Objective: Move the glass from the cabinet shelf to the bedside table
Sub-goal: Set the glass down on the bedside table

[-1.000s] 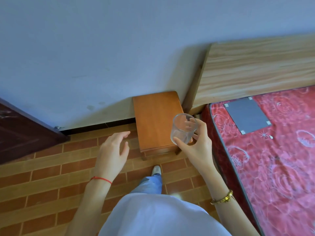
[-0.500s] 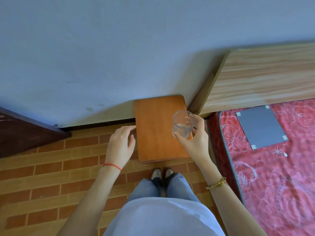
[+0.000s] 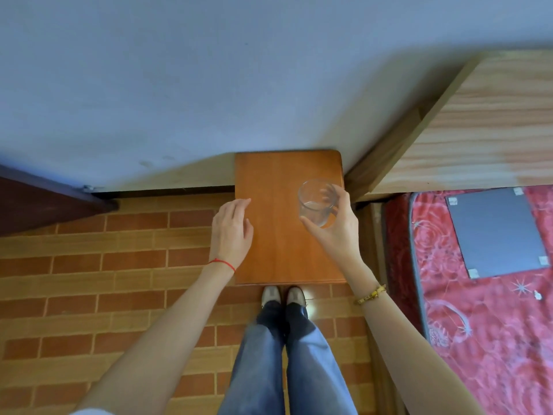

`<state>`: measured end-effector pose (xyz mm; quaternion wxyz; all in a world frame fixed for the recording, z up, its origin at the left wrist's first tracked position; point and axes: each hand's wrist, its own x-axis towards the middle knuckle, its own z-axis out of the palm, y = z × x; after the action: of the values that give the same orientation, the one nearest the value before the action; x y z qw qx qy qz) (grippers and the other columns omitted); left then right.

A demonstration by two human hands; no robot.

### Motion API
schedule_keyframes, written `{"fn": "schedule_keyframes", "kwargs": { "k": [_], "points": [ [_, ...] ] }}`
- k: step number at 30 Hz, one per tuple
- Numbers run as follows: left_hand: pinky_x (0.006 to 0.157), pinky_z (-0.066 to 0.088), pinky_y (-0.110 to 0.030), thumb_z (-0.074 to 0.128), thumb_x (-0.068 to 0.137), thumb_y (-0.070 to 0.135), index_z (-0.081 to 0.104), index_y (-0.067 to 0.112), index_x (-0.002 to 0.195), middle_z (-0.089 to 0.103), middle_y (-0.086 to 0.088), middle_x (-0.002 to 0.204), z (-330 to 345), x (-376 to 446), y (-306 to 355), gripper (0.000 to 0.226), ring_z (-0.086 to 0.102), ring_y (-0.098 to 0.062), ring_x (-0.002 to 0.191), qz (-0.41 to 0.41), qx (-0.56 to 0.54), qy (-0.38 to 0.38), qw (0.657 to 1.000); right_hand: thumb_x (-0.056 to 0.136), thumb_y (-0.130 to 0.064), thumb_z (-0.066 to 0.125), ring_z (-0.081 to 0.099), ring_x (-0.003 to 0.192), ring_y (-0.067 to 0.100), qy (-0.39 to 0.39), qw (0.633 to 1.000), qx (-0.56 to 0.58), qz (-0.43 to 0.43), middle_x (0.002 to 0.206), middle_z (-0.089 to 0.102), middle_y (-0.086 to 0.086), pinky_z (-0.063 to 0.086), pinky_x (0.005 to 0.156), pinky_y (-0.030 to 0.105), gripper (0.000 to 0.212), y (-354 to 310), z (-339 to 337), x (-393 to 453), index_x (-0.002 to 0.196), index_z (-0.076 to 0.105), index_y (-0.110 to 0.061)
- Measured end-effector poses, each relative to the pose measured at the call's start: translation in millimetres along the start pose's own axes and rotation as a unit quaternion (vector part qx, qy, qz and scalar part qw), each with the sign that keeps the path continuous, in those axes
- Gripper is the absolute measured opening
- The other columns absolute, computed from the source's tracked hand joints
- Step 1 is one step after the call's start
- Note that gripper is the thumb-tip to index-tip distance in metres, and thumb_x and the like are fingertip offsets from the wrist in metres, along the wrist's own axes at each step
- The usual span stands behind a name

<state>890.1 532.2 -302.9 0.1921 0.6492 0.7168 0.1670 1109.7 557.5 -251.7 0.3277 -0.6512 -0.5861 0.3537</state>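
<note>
A clear, empty drinking glass (image 3: 314, 202) is upright in my right hand (image 3: 336, 229), fingers wrapped around its side. It hangs over the right part of the orange-brown wooden bedside table (image 3: 278, 235), whose top is bare; I cannot tell whether the glass touches it. My left hand (image 3: 232, 233) hovers flat and open over the table's left edge, holding nothing. A red string is on my left wrist, a gold bracelet on my right.
A bed with a red patterned cover (image 3: 484, 324) and a grey square patch (image 3: 495, 232) lies right of the table, with a light wooden headboard (image 3: 478, 130) behind. A dark wooden door (image 3: 36, 202) is at left. My feet (image 3: 282, 295) stand on the brick-pattern floor.
I have stepped up to the table, which now lies straight below me. My right hand has carried the glass over its right side, and my left hand has come over its left edge.
</note>
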Motion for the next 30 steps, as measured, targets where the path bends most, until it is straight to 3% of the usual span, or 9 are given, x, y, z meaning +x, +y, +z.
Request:
{"fn": "schedule_keyframes", "kwargs": {
  "k": [10,16,23,30],
  "points": [
    [0.111,0.035,-0.042,0.044,0.095,0.02,0.043,0.011,0.14,0.048,-0.012,0.142,126,37,-62,0.046,0.041,-0.028,0.134,-0.046,0.08,-0.03,0.995,0.072,-0.022,0.083,0.058,0.119,0.013,-0.007,1.0,0.017,-0.023,0.129,0.059,0.003,0.044,0.095,0.01,0.076,88,80,64,0.135,0.042,-0.014],
    [0.113,0.032,-0.051,0.042,0.096,0.022,0.037,0.009,0.144,0.04,-0.017,0.148,183,32,-89,0.05,0.035,-0.034,0.139,-0.072,0.102,-0.052,0.991,0.071,-0.019,0.083,0.058,0.117,0.011,0.018,0.999,0.02,-0.026,0.13,0.059,0.001,0.049,0.097,0.021,0.074,131,120,88,0.133,0.043,-0.012],
    [0.116,0.024,-0.055,0.038,0.096,0.022,0.035,0.009,0.145,0.035,-0.018,0.151,224,22,-102,0.052,0.029,-0.035,0.142,-0.1,0.111,-0.039,0.988,0.071,-0.019,0.082,0.059,0.117,0.014,0.017,0.999,0.029,-0.028,0.131,0.059,0.002,0.046,0.095,0.017,0.073,163,149,112,0.132,0.043,-0.011],
    [0.118,0.021,-0.052,0.031,0.098,0.026,0.032,0.012,0.148,0.033,-0.014,0.154,235,19,-106,0.052,0.025,-0.031,0.145,-0.103,0.107,-0.008,0.989,0.072,-0.017,0.081,0.058,0.119,0.009,0.027,0.999,0.038,-0.027,0.133,0.057,-0.002,0.049,0.097,0.022,0.072,177,166,131,0.132,0.042,-0.014]
  ]
}}
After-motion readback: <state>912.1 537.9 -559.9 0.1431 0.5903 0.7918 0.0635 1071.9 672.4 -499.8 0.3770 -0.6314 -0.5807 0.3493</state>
